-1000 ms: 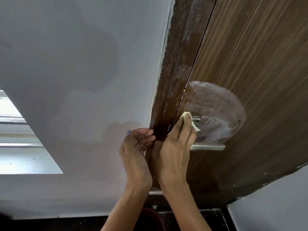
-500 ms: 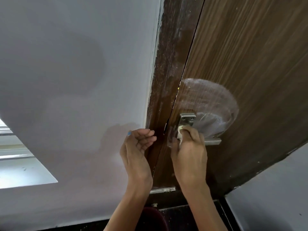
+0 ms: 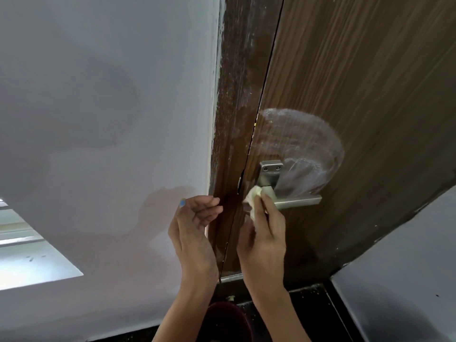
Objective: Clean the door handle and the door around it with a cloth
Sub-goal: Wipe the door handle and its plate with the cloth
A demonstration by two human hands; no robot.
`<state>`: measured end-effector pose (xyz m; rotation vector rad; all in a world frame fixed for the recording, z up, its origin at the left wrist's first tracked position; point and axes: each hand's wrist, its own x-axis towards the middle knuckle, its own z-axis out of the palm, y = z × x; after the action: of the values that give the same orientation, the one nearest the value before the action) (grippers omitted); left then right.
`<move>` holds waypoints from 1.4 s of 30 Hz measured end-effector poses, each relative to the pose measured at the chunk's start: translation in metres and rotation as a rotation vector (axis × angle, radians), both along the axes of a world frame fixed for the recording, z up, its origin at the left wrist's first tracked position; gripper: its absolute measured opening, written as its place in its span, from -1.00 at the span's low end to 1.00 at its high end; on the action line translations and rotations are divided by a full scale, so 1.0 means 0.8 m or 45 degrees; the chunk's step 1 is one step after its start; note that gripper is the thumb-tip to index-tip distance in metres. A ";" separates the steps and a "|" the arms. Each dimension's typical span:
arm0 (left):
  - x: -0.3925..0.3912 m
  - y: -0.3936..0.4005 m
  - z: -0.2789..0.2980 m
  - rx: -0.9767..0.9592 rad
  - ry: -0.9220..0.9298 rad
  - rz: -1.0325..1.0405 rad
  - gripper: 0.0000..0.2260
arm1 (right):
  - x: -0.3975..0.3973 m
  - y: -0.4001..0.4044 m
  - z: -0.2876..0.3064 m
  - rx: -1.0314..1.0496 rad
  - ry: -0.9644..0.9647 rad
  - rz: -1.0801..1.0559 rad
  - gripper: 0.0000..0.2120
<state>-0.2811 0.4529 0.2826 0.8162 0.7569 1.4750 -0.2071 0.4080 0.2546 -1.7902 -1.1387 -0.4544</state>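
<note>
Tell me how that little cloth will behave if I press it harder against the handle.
The cloth looks soft and crumpled under the right hand, so it would probably squash and mould around the handle. It seems small and light, so it may bunch or slip on smooth metal.

My cloth [image 3: 254,193] is pale yellow; handle [image 3: 296,201] brushed silver; door [image 3: 357,82] brown wood-grain with whitish smear [image 3: 296,137]; left wall [image 3: 98,119] grey-white; floor [image 3: 308,314] black.
</note>
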 end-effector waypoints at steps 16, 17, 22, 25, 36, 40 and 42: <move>0.017 -0.005 0.008 0.101 0.012 0.147 -0.61 | 0.032 0.029 -0.092 -0.388 -0.213 0.180 -0.25; 0.019 -0.005 0.009 0.090 0.012 0.169 -0.60 | 0.037 0.025 -0.095 -0.362 -0.212 0.241 -0.25; 0.031 -0.010 0.010 0.027 0.031 0.246 -0.58 | 0.098 0.019 -0.084 -0.040 -0.194 0.248 -0.65; 0.039 -0.020 0.002 -0.011 0.072 0.260 -0.57 | 0.107 0.011 -0.071 0.123 0.565 0.234 -0.79; 0.033 -0.038 -0.007 -0.043 0.149 0.236 -0.56 | 0.074 0.025 -0.039 0.592 1.493 0.386 -0.74; 0.031 -0.024 -0.002 -0.039 0.174 0.079 -0.55 | 0.095 0.028 -0.029 0.810 1.688 0.480 -0.73; 0.040 -0.015 0.001 -0.045 0.207 -0.007 -0.55 | 0.092 0.032 -0.023 0.793 1.702 0.546 -0.72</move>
<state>-0.2494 0.4410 0.2835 0.9184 0.8994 1.3978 -0.1331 0.4339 0.2362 -0.8722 -0.2963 0.5624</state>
